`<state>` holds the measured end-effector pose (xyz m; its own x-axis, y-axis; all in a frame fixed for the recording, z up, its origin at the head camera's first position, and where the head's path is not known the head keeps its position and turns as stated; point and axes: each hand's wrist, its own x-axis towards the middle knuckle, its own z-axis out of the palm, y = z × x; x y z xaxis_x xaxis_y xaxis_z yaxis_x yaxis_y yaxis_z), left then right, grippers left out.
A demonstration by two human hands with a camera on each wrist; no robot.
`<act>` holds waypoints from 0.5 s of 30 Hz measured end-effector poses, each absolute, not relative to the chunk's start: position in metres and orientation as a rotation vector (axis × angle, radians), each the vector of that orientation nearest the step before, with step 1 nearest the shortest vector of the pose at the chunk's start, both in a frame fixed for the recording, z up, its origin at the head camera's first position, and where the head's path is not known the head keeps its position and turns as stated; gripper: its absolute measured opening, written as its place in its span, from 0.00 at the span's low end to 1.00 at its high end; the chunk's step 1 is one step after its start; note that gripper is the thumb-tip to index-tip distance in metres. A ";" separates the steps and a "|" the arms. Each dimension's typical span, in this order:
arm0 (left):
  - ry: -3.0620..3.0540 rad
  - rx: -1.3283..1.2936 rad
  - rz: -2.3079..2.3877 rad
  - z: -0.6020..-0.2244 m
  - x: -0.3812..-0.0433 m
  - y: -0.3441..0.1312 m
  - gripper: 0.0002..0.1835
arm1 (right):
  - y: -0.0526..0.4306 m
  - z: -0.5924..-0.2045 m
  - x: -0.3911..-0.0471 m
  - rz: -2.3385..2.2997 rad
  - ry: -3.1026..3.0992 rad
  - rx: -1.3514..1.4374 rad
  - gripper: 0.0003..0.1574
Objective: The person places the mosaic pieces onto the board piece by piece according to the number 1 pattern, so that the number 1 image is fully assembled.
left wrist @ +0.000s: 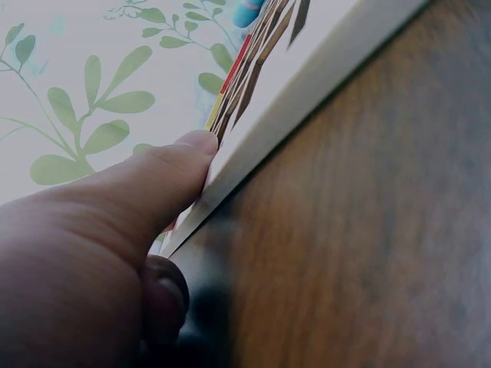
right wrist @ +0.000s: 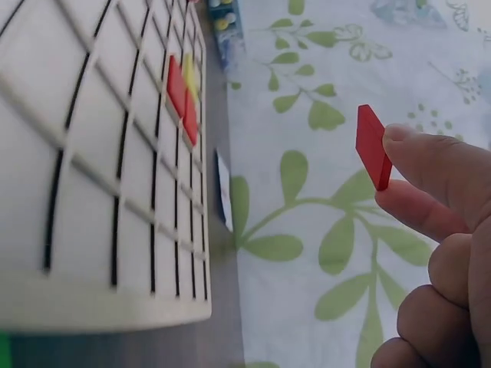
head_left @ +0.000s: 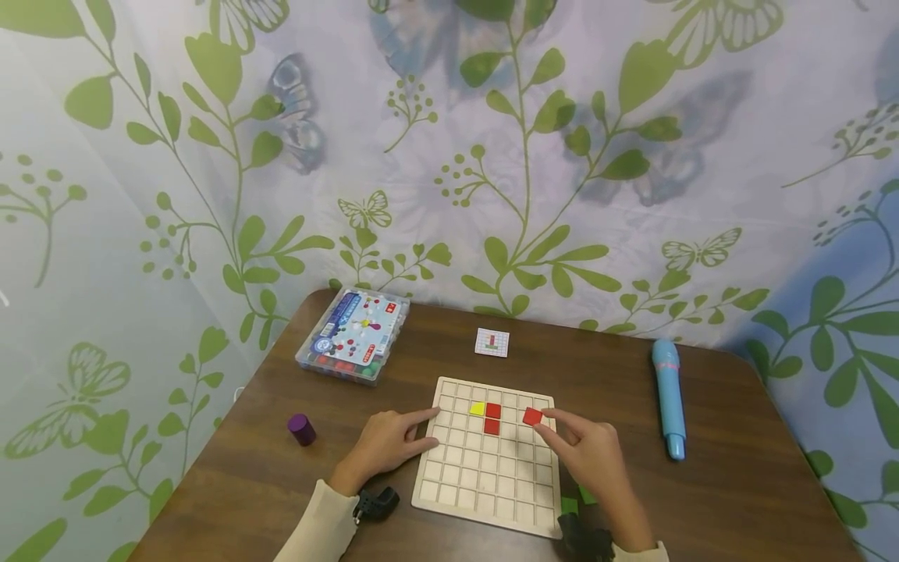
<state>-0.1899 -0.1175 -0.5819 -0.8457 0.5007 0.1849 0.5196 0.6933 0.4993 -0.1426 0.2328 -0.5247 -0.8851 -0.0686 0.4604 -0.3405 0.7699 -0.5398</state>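
A red square tile (head_left: 532,417) is pinched between thumb and forefinger of my right hand (head_left: 593,453), held above the right part of the wooden grid board (head_left: 477,499). In the right wrist view the tile (right wrist: 372,147) stands on edge at the fingertips, the other fingers folded toward the palm. My left hand (head_left: 386,441) rests at the board's left side, its extended thumb and forefinger touching the edge. Two red tiles (head_left: 492,426) lie one above the other in the upper cells, with a yellow piece (head_left: 477,408) left of the upper one.
Behind the board lies a small pattern card (head_left: 492,342). A clear plastic box (head_left: 354,334) with a printed label is at the back left, a purple cylinder (head_left: 301,429) in front of it. A blue microphone-like object (head_left: 669,398) lies right. Green tiles (head_left: 570,506) sit by the board's lower right corner.
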 end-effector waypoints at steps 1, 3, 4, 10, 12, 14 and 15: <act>-2.860 -0.858 -0.859 -0.582 -0.190 -0.118 0.28 | 0.230 -0.524 -0.144 0.899 -2.544 0.317 0.18; -2.862 -0.855 -0.864 -0.582 -0.189 -0.118 0.28 | 0.225 -0.524 -0.146 0.922 -2.546 0.324 0.17; -2.863 -0.854 -0.865 -0.582 -0.189 -0.118 0.28 | 0.223 -0.524 -0.146 0.931 -2.549 0.328 0.17; -2.873 -0.845 -0.880 -0.582 -0.189 -0.118 0.27 | 0.211 -0.530 -0.149 0.975 -2.543 0.387 0.16; -2.876 -0.844 -0.882 -0.583 -0.190 -0.117 0.28 | 0.208 -0.533 -0.148 0.997 -2.552 0.390 0.16; -2.879 -0.842 -0.879 -0.583 -0.190 -0.117 0.28 | 0.205 -0.535 -0.147 1.020 -2.565 0.393 0.16; -2.881 -0.841 -0.877 -0.583 -0.190 -0.117 0.28 | 0.203 -0.536 -0.147 1.031 -2.574 0.393 0.16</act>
